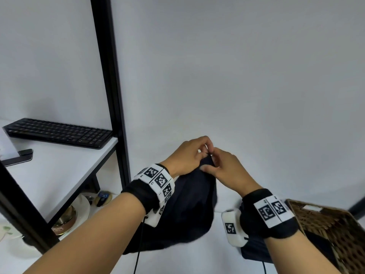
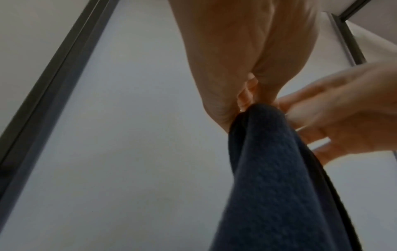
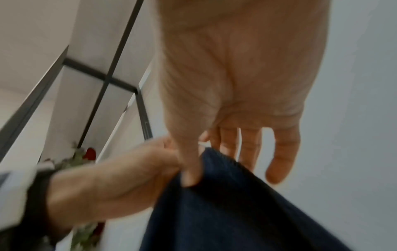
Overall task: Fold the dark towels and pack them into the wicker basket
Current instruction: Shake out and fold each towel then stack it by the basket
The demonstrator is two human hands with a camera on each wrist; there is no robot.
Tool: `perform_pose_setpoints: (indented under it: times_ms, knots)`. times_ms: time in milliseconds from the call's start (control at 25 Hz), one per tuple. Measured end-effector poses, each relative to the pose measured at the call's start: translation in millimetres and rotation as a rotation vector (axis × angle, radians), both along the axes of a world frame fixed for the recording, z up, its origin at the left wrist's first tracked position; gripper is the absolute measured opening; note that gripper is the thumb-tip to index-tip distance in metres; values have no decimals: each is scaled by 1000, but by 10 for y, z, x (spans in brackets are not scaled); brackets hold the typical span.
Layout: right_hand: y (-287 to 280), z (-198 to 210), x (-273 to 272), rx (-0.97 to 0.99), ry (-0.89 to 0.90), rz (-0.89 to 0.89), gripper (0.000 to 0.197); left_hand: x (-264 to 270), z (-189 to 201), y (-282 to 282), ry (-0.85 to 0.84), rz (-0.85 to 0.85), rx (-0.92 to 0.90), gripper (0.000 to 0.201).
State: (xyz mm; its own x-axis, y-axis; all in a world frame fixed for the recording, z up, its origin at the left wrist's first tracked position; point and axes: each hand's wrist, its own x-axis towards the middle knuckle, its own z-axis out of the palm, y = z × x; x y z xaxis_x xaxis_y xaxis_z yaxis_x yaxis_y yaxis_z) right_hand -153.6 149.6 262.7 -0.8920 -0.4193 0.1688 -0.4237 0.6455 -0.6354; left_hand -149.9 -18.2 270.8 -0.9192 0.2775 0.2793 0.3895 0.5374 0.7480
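A dark navy towel (image 1: 187, 210) hangs in the air from its top edge, with both hands together at that point. My left hand (image 1: 189, 155) pinches the top of the towel (image 2: 272, 178) between thumb and fingers. My right hand (image 1: 223, 169) holds the same edge, thumb pressed on the towel (image 3: 225, 212) and the other fingers (image 3: 281, 156) fairly straight behind it. The wicker basket (image 1: 331, 230) stands at the lower right with dark cloth inside. Another folded dark towel (image 1: 254, 250) lies under my right wrist.
A black metal shelf post (image 1: 110, 91) rises at the left. Its white shelf (image 1: 59, 171) carries a black keyboard (image 1: 57, 133) and a phone (image 1: 17, 157). Plates and small items (image 1: 79, 210) lie below the shelf. A white wall fills the background.
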Motion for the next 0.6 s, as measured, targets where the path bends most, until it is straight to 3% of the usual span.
perform_pose_setpoints:
  times_ms: [80,200,280,360,400,480,520,600]
  knots:
    - [-41,10,-60,-4,92,-62,4,-2,-5,-101,-14,18,-60,15]
    - [124,3,-119,-131,63,-153,17,-11,-35,-407,-158,73,-253,13]
    - [254,-13,-119,-53,49,-192,27,-5,-46,-544,-159,146,-121,17]
    - [276,0,-63,-31,9,-152,15,24,5,-513,-83,177,48,14]
    - [226,51,-16,-92,-25,-88,14,39,50,-443,-46,164,74,10]
    - [86,180,43,-233,-43,25,42,69,120,-241,-9,116,64,4]
    - [31,237,47,-247,-6,38,44,87,141,-148,-4,100,50,7]
    - [-21,344,17,-246,56,22,27,86,149,-63,-13,105,28,22]
